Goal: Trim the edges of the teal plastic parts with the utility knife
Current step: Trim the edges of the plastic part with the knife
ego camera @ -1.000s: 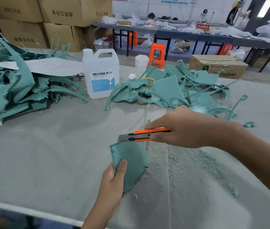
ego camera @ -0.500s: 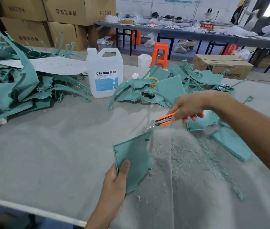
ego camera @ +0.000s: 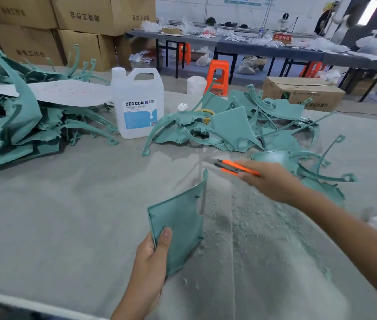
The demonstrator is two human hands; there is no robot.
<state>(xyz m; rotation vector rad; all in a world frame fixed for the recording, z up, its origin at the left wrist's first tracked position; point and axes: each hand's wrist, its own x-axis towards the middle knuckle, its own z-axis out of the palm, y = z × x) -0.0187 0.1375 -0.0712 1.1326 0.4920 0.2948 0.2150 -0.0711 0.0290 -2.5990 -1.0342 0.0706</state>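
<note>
The left hand (ego camera: 150, 257) is gripping a flat teal plastic panel (ego camera: 178, 218) by its lower near corner, thumb pressing on the face and fingers curling behind, holding it tilted up off the grey felt table (ego camera: 67, 215). The right hand (ego camera: 268, 179) is closing around an orange utility knife (ego camera: 236, 168), its front end pointing left, just beyond the panel's top corner. The blade is blurring, so whether it is touching the edge cannot be told. Teal shavings (ego camera: 263, 222) are lying between and below the two forearms. Beyond the right hand a heap of teal parts (ego camera: 229, 128) is sitting. Far to the left of the left hand another heap (ego camera: 9, 121) is lying, with a white DEXCON jug (ego camera: 136, 105) standing between the heaps.
</note>
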